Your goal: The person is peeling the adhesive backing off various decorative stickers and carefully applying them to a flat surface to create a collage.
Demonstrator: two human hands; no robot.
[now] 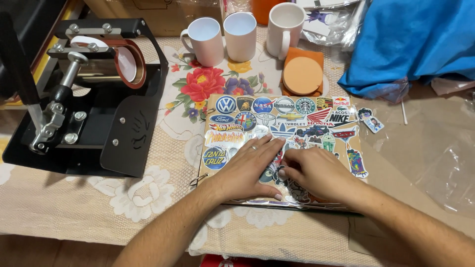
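Observation:
A flat board (232, 118) covered with many colourful logo stickers lies on the table in front of me. My left hand (250, 165), wearing a ring, rests flat on the board's middle with fingers spread. My right hand (316, 170) lies beside it, fingers curled, its fingertips pressing on a sticker (278, 165) near the board's centre. The two hands almost touch. Neither hand holds anything lifted off the board.
A black mug heat press (94, 99) stands at the left. Three white mugs (237, 34) stand at the back, with an orange round coaster stack (302, 74) beside them. Blue cloth (410, 44) fills the back right; clear plastic bags (445, 168) and two small loose stickers (370, 118) lie right.

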